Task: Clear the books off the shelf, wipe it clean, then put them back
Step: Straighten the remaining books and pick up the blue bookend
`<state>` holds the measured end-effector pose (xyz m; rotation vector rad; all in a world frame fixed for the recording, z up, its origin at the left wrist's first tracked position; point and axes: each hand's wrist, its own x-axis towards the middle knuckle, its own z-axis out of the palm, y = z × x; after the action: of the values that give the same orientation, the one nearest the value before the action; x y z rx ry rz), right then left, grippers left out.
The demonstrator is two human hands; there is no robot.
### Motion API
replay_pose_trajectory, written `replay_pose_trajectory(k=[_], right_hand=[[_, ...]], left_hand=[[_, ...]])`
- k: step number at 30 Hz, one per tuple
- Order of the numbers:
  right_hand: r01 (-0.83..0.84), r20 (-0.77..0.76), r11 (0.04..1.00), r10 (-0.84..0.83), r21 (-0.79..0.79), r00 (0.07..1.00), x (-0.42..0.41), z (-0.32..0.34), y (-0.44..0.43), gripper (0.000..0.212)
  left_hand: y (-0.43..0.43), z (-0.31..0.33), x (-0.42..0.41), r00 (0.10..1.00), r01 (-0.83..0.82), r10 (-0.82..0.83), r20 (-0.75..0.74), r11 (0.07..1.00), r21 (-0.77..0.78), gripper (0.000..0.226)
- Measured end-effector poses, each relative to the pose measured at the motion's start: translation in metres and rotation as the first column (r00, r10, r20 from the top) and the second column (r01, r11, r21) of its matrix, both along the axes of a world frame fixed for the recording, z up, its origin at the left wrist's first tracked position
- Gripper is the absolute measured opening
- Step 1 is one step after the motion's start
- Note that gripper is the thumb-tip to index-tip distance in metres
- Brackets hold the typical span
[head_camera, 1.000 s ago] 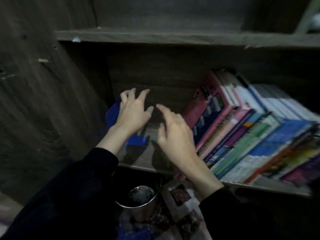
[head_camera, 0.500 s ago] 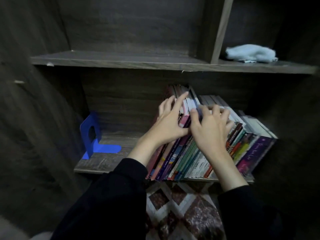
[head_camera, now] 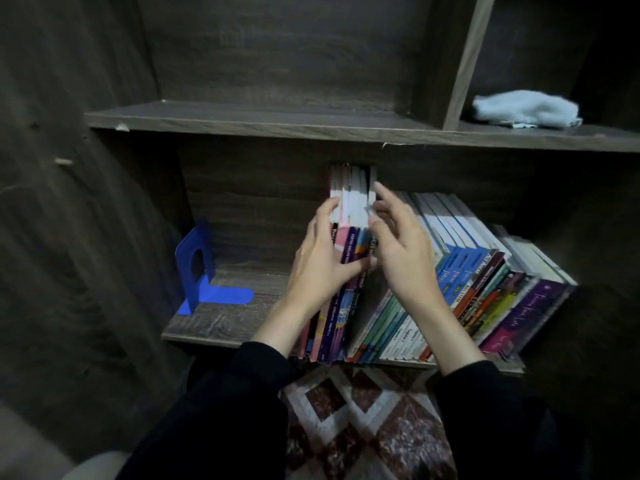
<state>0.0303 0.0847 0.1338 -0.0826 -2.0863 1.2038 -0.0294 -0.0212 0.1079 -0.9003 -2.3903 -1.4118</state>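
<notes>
A dark wooden shelf [head_camera: 221,320] holds a row of books. A small bundle of books [head_camera: 349,209] stands upright in the middle. My left hand [head_camera: 320,265] grips its left side, thumb across the spines. My right hand [head_camera: 405,251] presses the bundle's right side with fingers spread. Right of it, several more books [head_camera: 478,282] lean to the left, the outermost one purple. A pale blue cloth [head_camera: 526,109] lies on the upper shelf's right compartment.
A blue metal bookend [head_camera: 197,268] stands at the shelf's left end, with bare board between it and the books. The cabinet's side wall [head_camera: 69,237] rises at left. A patterned rug [head_camera: 367,420] lies below the shelf.
Both hands went from the bare left part of the shelf to the books. The leftmost bundle, leaning before, now stands upright between my hands, apart from the rest.
</notes>
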Motion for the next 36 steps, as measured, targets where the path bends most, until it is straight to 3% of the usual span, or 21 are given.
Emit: replay_pose_trajectory(k=[2,4,8,10,13,16,18,21,25,29,36], right_hand=[[-0.189,-0.027,0.934,0.190,-0.304,0.982,-0.008,-0.006,-0.004,0.046],[-0.293,-0.035,0.855,0.308,-0.428,0.951,-0.017,-0.023,-0.010,0.047],[-0.320,0.007,0.884,0.342,-0.342,0.940,-0.022,-0.080,-0.030,0.056],[-0.285,0.092,0.925,0.317,-0.253,0.944,-0.021,-0.111,-0.034,0.074],[-0.148,0.227,0.984,0.168,-0.100,0.959,-0.020,-0.147,-0.044,0.112],[0.022,0.270,1.000,-0.019,-0.007,0.963,-0.022,-0.164,-0.056,0.130],[0.066,0.326,0.998,-0.061,-0.007,0.943,-0.026,-0.169,-0.060,0.125],[0.079,0.338,0.997,-0.079,0.013,0.938,-0.032,-0.173,-0.060,0.110],[0.014,0.288,0.997,-0.036,0.079,0.957,-0.043,-0.175,-0.072,0.109],[0.008,0.241,0.996,-0.031,0.094,0.970,-0.060,-0.173,-0.093,0.123],[-0.016,0.182,0.997,0.003,0.070,0.983,-0.096,-0.170,-0.159,0.116]], left_hand=[[-0.010,-0.001,-0.003,0.998,-0.048,0.049,-0.028,0.998,0.030,0.089],[-0.020,-0.002,-0.006,0.998,-0.056,0.058,-0.024,0.997,0.060,0.087],[-0.037,-0.001,-0.011,0.999,-0.054,0.055,-0.003,0.997,0.063,0.086],[-0.044,0.002,-0.015,0.998,-0.055,0.055,0.014,0.998,0.039,0.088],[-0.047,0.008,-0.016,0.998,-0.058,0.058,-0.016,0.998,0.003,0.090],[-0.036,0.009,-0.003,0.988,-0.112,0.108,-0.109,0.993,-0.036,0.105],[-0.025,0.007,0.004,0.960,-0.253,0.234,-0.150,0.960,-0.120,0.109],[-0.018,0.002,0.001,0.920,-0.371,0.353,-0.173,0.925,-0.086,0.085],[-0.031,0.002,-0.008,0.912,-0.380,0.376,-0.162,0.925,0.011,0.056],[-0.050,0.003,-0.019,0.906,-0.380,0.383,-0.177,0.923,0.054,0.053],[-0.109,0.009,-0.043,0.867,-0.434,0.439,-0.235,0.898,0.077,0.051]])
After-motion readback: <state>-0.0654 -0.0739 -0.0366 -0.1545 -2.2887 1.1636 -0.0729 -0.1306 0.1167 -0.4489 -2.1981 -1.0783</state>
